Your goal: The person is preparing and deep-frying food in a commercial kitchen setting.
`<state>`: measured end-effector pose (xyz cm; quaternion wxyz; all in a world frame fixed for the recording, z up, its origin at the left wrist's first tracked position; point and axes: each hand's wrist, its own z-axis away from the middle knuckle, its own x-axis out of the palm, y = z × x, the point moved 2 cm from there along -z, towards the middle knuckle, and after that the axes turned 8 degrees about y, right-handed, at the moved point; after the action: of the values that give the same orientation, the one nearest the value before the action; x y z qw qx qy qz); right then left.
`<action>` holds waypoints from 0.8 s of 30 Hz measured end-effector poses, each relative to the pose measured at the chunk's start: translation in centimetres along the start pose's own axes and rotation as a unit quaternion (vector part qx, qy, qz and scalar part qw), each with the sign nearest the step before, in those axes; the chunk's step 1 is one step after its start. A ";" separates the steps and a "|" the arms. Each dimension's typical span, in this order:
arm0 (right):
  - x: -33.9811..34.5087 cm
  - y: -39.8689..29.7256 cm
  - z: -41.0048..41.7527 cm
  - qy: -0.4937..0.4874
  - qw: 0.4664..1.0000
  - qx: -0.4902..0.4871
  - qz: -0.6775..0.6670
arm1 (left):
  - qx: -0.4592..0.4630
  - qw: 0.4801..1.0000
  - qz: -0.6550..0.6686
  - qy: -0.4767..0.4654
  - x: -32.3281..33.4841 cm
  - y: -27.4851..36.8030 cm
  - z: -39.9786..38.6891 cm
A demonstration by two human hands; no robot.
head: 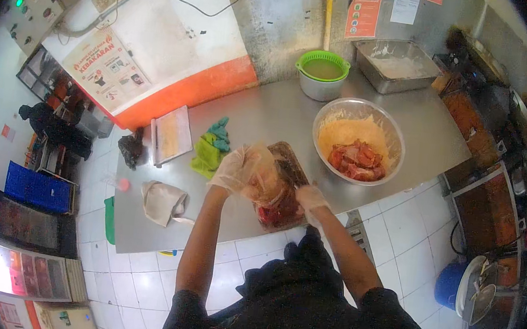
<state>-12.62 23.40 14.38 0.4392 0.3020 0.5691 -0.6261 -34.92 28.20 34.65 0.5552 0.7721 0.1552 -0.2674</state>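
On the steel table [258, 120] lies a dark rectangular board or tray [294, 165] with raw red meat [277, 216] at its near end. My left hand [234, 168], in a clear plastic glove, holds a translucent plastic bag [262, 179] with pale, pinkish contents over the meat. My right hand [312, 199], also gloved, is closed at the board's right edge, on what looks like a thin handle that is mostly hidden. To the right, a large metal bowl [399, 130] contains orange-yellow batter [354, 128] and pieces of raw meat [360, 160].
Behind the bowl stand a green colander [323, 77] in a grey pot [320, 89] and a steel pan [392, 85] with white powder. Left of my hands are green cloths [209, 156], a beige cloth [163, 202] and a shallow tray [172, 135]. A person [53, 128] is at far left.
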 end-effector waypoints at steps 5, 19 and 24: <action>-2.3 0.1 9.1 -0.045 0.789 0.242 -0.563 | -0.014 0.999 0.022 0.024 -0.2 -2.5 -0.4; -11.6 -8.6 13.7 0.221 0.975 -0.012 -0.027 | 0.000 0.999 -0.040 0.015 1.6 -3.7 -2.7; -12.1 -9.4 13.5 0.199 0.979 -0.009 -0.050 | -0.076 0.982 0.171 0.021 3.3 -5.8 -2.4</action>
<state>-14.16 12.39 31.46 0.2883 0.3877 0.6648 -0.5698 -34.83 32.26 28.80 0.6462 0.7485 0.0523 -0.1396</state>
